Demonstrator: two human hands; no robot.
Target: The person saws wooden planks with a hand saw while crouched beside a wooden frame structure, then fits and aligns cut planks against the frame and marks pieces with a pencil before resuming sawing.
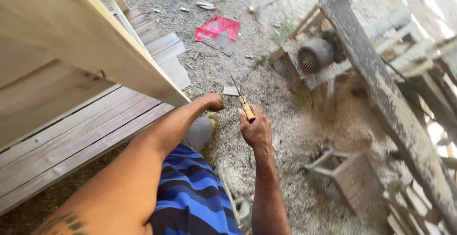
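My right hand grips a chisel by its yellow wooden handle, the thin metal blade pointing up and away over the sawdust-covered ground. My left hand is closed into a fist with nothing visible in it, just left of the chisel and right below the corner of a pale wooden panel. My blue-and-black striped shorts fill the bottom middle of the view.
A plank floor lies under the panel at left. A red torn wrapper lies on the gravel. An electric motor sits on a rough wooden frame beside a long weathered beam. A small wooden box sits at lower right.
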